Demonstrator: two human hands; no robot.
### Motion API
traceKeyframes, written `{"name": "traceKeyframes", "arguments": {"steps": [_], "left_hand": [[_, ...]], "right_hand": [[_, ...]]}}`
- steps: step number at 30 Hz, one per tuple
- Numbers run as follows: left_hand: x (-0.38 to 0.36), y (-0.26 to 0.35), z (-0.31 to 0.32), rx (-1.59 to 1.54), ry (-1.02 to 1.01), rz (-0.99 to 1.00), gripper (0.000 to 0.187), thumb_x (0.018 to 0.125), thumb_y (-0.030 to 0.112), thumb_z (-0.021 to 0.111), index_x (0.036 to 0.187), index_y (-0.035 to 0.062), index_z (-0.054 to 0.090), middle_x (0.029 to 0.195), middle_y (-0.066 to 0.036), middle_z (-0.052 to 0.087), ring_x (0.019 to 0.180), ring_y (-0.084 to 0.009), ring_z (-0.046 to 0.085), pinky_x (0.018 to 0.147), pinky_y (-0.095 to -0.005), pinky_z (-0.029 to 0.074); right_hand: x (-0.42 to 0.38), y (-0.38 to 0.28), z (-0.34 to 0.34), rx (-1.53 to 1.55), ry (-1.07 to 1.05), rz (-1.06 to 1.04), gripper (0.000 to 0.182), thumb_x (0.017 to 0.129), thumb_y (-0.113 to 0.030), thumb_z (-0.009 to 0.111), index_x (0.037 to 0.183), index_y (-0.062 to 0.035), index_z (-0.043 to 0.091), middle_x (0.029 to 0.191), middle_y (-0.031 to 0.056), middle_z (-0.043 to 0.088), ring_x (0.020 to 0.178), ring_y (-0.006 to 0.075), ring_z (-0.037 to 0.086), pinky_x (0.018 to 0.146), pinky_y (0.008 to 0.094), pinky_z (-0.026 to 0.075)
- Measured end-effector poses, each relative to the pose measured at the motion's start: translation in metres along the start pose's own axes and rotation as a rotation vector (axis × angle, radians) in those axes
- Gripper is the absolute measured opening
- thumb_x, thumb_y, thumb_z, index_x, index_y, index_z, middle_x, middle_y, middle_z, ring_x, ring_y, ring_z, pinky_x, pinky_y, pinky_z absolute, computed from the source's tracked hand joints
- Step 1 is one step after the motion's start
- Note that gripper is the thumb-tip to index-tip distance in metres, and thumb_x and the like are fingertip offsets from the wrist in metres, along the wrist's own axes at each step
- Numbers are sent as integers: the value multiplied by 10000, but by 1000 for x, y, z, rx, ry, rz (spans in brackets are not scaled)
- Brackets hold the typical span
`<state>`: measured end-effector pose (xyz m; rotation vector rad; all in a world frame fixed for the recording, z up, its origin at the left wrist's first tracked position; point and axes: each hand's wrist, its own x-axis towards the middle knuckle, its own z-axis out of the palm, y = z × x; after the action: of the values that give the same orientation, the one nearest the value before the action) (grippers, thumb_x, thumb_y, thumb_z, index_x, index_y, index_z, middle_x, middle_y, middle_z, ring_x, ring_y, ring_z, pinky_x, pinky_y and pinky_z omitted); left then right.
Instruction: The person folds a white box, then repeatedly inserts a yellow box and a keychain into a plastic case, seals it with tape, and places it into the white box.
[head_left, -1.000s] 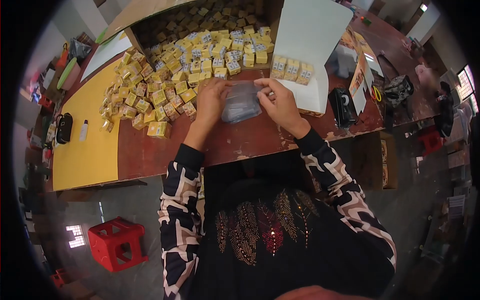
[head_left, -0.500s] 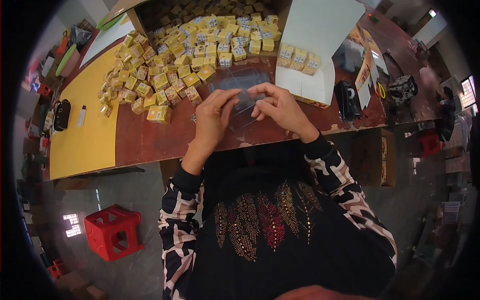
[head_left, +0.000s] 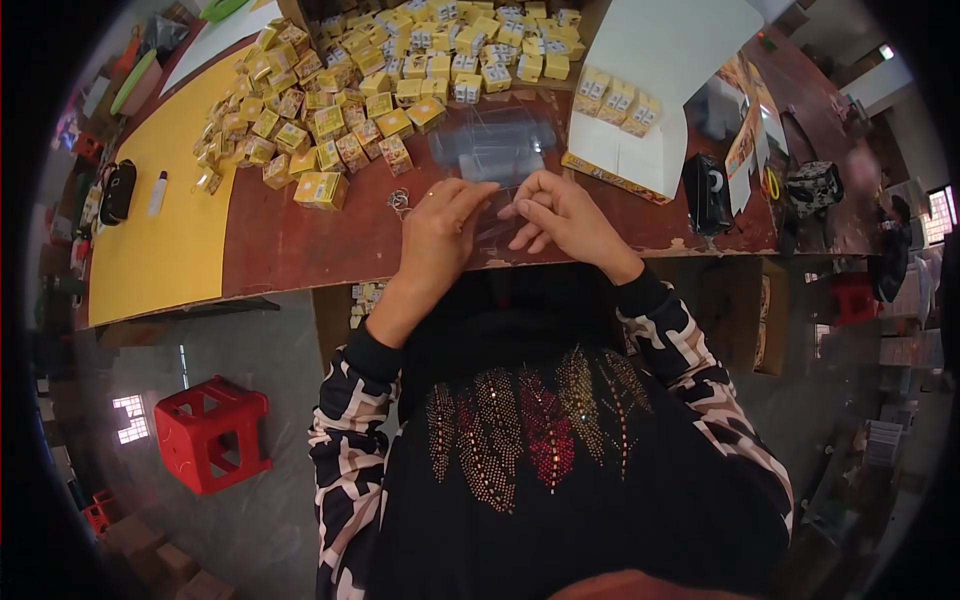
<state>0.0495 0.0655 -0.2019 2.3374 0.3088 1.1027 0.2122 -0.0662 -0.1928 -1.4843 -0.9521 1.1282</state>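
Note:
My left hand (head_left: 438, 232) is near the table's front edge, its thumb and fingers pinched on a clear plastic piece (head_left: 490, 222), perhaps a sleeve or bag. On the other side, my right hand (head_left: 572, 222) has curled fingers closed at the same plastic's edge. Its transparency makes the outline hard to see. Just beyond my fingers lies a stack of clear plastic pieces (head_left: 490, 145) on the red tabletop (head_left: 300, 245). To the left of my left hand rests a small tangle of metal rings (head_left: 399, 200).
Many small yellow boxes (head_left: 330, 122) are heaped at the back and left. An open white carton (head_left: 640, 160) holds a few boxes. Right of it stands a black tape dispenser (head_left: 706, 195). A yellow sheet (head_left: 160, 250) covers the left side; a red stool (head_left: 212, 435) stands below.
The view has shifted slightly, so the table sits higher. My hands have drawn a little closer to the table's front edge, uncovering more of the plastic stack and the metal rings.

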Motion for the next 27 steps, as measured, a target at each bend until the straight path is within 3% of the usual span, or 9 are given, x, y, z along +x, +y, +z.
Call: {"name": "traceKeyframes", "arguments": {"steps": [3, 5, 6, 9, 13, 15, 18, 23, 27], "left_hand": [[-11, -6, 1, -60, -25, -37, 274, 801, 2, 701, 1067, 68, 697, 882, -89, 646, 828, -295, 644, 673, -375, 523], [-14, -5, -9, 50, -217, -27, 512, 763, 91, 762, 1245, 27, 602, 1088, -129, 636, 1017, -325, 615, 839, -398, 513], [-18, 0, -11, 50, -217, -34, 512, 763, 91, 762, 1245, 27, 602, 1088, -129, 636, 1017, -325, 615, 839, -398, 513], [-36, 13, -13, 407, -375, 11, 989, 679, 248, 847, 1450, -74, 319, 1379, -215, 475, 1259, -370, 487, 1094, -469, 360], [-58, -8, -6, 381, -292, -52, 955, 703, 277, 838, 1439, -77, 341, 1365, -228, 488, 1262, -374, 492, 1077, -470, 381], [-65, -20, -15, 335, -446, -128, 964, 730, 330, 823, 1444, -88, 328, 1399, -258, 462, 1299, -392, 467, 1082, -480, 379], [-68, 16, -25, 256, -300, -242, 927, 771, 341, 792, 1445, -92, 326, 1429, -275, 437, 1321, -408, 449, 1086, -483, 377], [-74, 10, -26, 448, -242, -295, 932, 733, 275, 821, 1432, -107, 338, 1430, -276, 433, 1321, -416, 442, 1085, -491, 373], [-88, -8, -31, 338, -131, -283, 820, 736, 206, 815, 1386, -90, 412, 1306, -261, 542, 1179, -403, 558, 997, -452, 451]], "right_hand": [[5, 8, 6, 45, -41, 7, 152, 1035, -164, 490, 1026, -22, 436, 1029, 176, 697, 680, 162, 709, 527, 233, 544], [6, 8, 10, 85, -44, 55, 164, 1040, -179, 478, 1034, -22, 429, 1014, 180, 701, 629, 159, 694, 500, 232, 532], [7, 8, 12, 126, -39, 98, 177, 1046, -194, 466, 1041, -22, 422, 1000, 185, 704, 577, 155, 678, 473, 231, 520], [11, 6, 16, 94, -60, 113, 189, 1048, -204, 454, 1048, -20, 415, 969, 197, 711, 494, 144, 634, 429, 234, 497], [16, 3, 29, 31, -77, 125, 193, 1045, -201, 460, 1042, -15, 412, 952, 199, 717, 467, 130, 609, 410, 236, 486], [18, -1, 34, 46, -141, 213, 193, 1041, -216, 488, 1039, -34, 422, 941, 196, 718, 456, 126, 605, 401, 225, 478], [25, 4, 44, -38, -126, 103, 194, 1040, -209, 487, 1035, -26, 425, 942, 195, 717, 432, 111, 573, 389, 214, 447], [36, 3, 70, -16, -141, 99, 206, 1041, -219, 487, 1034, -20, 434, 932, 192, 722, 411, 94, 537, 372, 212, 400], [43, -12, 74, -96, -305, 134, 239, 1041, -253, 498, 1036, -20, 443, 928, 195, 727, 401, 89, 529, 369, 213, 385]]}}
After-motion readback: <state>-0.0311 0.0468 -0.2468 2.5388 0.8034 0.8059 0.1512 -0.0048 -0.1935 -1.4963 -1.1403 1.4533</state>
